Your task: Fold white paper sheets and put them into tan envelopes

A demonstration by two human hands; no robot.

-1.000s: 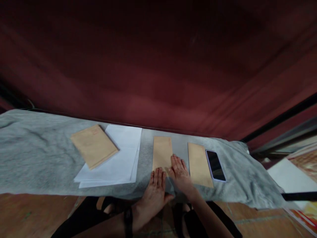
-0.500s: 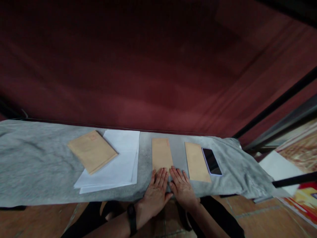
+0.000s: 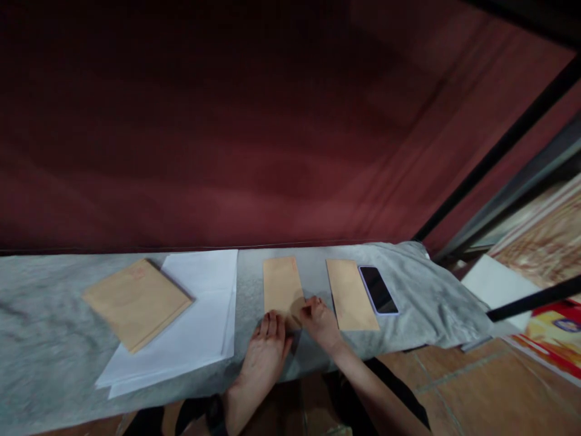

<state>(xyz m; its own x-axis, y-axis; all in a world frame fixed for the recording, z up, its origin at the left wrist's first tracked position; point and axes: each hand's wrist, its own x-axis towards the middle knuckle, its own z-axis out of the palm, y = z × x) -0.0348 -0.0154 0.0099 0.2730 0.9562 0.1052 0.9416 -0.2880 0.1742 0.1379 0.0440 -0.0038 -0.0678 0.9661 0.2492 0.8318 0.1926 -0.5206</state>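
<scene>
A brown paper envelope (image 3: 282, 281) lies upright in front of me on the grey cloth, with small red print at its top right corner. My left hand (image 3: 269, 345) rests over its lower left edge, fingers laid on the paper. At the lower right edge, my right hand (image 3: 321, 320) has its fingers curled in and closed on the envelope; the fingertips are partly hidden. Just right of that hand lies a second brown envelope (image 3: 353, 297), flat and untouched.
A phone (image 3: 379, 290) in a lilac case lies right of the second envelope. On the left, a stack of brown envelopes (image 3: 136, 303) sits on white paper sheets (image 3: 195, 321). Grey cloth (image 3: 36, 339) covers the narrow surface, a dark red curtain (image 3: 272, 151) hanging behind.
My right hand has gone from lying flat to curled fingers at the envelope's right edge. My left hand has shifted left along the bottom edge. The whole view has turned slightly.
</scene>
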